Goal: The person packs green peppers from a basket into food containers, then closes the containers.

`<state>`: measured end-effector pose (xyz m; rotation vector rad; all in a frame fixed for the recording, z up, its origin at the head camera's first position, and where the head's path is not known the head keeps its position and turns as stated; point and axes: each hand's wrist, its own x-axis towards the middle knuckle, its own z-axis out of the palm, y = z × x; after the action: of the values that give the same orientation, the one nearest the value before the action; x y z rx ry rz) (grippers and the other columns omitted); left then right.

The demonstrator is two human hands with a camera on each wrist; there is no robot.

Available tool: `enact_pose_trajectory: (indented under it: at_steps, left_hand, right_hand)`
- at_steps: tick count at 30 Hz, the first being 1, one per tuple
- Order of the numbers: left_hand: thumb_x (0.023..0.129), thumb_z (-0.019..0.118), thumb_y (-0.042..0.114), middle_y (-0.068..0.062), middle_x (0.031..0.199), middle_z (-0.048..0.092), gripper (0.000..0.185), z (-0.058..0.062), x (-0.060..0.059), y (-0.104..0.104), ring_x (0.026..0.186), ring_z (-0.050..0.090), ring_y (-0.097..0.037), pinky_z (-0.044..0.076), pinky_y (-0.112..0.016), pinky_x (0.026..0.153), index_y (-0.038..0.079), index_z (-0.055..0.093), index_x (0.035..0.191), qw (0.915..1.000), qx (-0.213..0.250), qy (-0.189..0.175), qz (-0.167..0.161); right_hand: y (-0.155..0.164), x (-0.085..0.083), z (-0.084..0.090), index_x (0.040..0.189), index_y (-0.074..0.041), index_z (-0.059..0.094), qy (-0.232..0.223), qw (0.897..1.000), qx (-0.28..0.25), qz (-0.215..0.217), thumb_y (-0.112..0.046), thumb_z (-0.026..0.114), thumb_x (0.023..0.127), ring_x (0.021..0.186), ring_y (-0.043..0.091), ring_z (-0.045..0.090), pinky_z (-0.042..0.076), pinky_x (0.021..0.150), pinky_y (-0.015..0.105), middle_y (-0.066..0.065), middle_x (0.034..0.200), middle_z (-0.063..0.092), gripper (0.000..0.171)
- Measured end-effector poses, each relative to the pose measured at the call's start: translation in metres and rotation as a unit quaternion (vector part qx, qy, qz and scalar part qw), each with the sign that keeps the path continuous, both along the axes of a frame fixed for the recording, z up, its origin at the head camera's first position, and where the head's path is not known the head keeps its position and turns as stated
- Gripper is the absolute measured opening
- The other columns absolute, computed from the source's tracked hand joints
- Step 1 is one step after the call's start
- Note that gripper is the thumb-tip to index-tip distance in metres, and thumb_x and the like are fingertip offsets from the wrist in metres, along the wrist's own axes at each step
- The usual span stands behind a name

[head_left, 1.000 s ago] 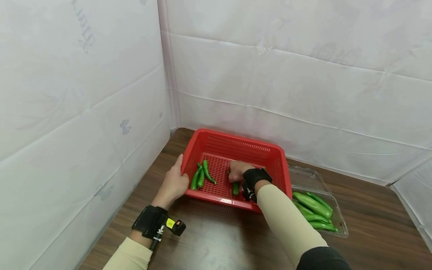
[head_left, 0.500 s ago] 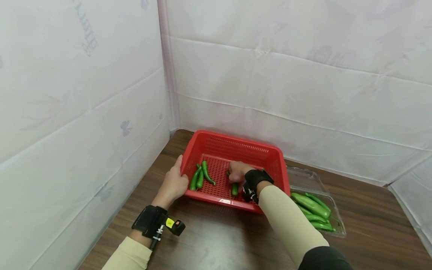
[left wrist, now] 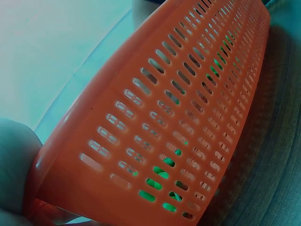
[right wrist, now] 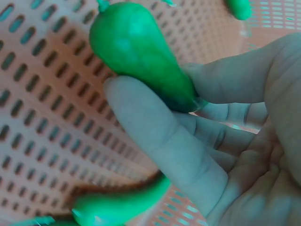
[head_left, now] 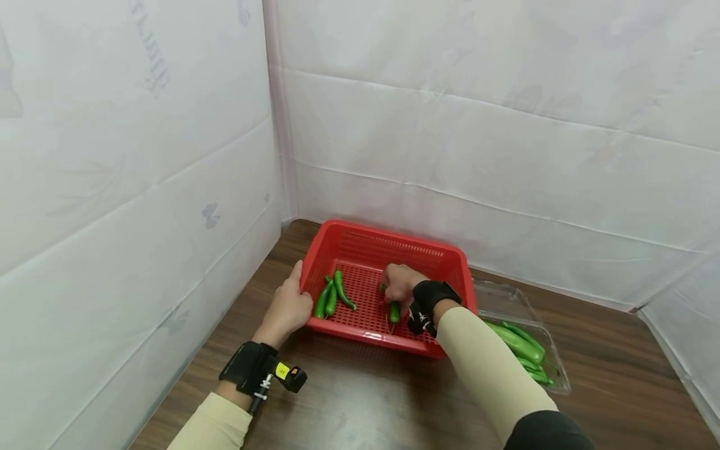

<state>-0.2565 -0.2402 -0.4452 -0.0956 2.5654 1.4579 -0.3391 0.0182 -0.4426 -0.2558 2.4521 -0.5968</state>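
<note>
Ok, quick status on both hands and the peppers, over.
Left hand grips red basket at its rim. Right hand pinches green pepper inside basket. Another pepper close by; nothing visibly blocking.

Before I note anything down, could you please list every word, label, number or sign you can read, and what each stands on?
No text can be read with certainty.
Faint cursive lettering on the white wall covering: too blurred to read.
Tiny dark marks on the yellow label of the black device at the left wrist: too small to read.
Red basket and green peppers: no lettering seen.
</note>
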Motion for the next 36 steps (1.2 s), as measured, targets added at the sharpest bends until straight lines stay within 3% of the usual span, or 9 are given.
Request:
enact_pose_trajectory:
  at_steps: [11,18,23,28,33,36]
  left_hand:
    - [0.101,0.039,0.001,-0.026,0.168,0.031,0.077,0.0,-0.008,-0.001,0.151,0.039,-0.043,0.036,-0.062,0.121,0.011,0.005,0.169,1.0,-0.002,0.006,-0.005]
    - [0.1,0.038,0.001,-0.026,0.168,0.03,0.077,0.0,-0.011,-0.001,0.152,0.038,-0.043,0.035,-0.061,0.122,0.011,0.004,0.169,0.9998,-0.013,0.003,-0.013]
    - [0.1,0.037,0.001,-0.026,0.168,0.03,0.077,0.001,-0.012,-0.001,0.151,0.038,-0.043,0.035,-0.062,0.121,0.01,0.003,0.169,0.9998,-0.014,0.002,-0.016]
    - [0.1,0.036,0.001,-0.026,0.169,0.028,0.077,0.003,-0.014,-0.004,0.152,0.037,-0.044,0.035,-0.062,0.121,0.01,0.001,0.169,0.9997,-0.013,-0.004,-0.019]
    - [0.1,0.036,0.002,-0.027,0.169,0.027,0.078,0.004,-0.016,-0.009,0.152,0.036,-0.044,0.034,-0.062,0.122,0.01,0.0,0.169,0.9996,-0.017,-0.004,-0.022]
    - [0.1,0.036,0.003,-0.027,0.169,0.027,0.078,0.004,-0.017,-0.011,0.153,0.036,-0.044,0.034,-0.062,0.122,0.01,0.0,0.169,0.9995,-0.021,-0.004,-0.024]
  right_hand:
    - [0.009,-0.01,0.032,0.084,-0.006,0.06,0.035,0.999,0.025,0.023,0.0,0.062,0.095,0.061,0.024,0.075,0.061,0.054,0.032,0.011,0.075,0.068,0.013]
    - [0.021,-0.007,0.051,0.076,-0.012,0.047,0.048,0.998,0.027,0.042,0.002,0.06,0.093,0.055,0.016,0.07,0.058,0.053,0.028,0.005,0.069,0.06,0.026]
    - [0.035,-0.007,0.062,0.077,-0.012,0.045,0.057,0.997,0.029,0.038,-0.002,0.063,0.095,0.056,0.016,0.071,0.059,0.056,0.028,0.005,0.07,0.063,0.027]
    - [0.048,-0.009,0.073,0.075,-0.014,0.041,0.08,0.995,0.038,0.038,-0.003,0.066,0.094,0.053,0.015,0.071,0.055,0.055,0.026,-0.001,0.064,0.048,0.033]
    - [0.06,-0.005,0.083,0.086,-0.007,0.051,0.076,0.997,0.013,0.014,0.0,0.065,0.094,0.053,0.017,0.07,0.061,0.056,0.032,0.004,0.075,0.055,0.018]
    - [0.068,-0.001,0.09,0.087,-0.005,0.049,0.071,0.997,0.005,0.002,0.0,0.064,0.094,0.053,0.017,0.07,0.062,0.057,0.034,0.006,0.077,0.054,0.018]
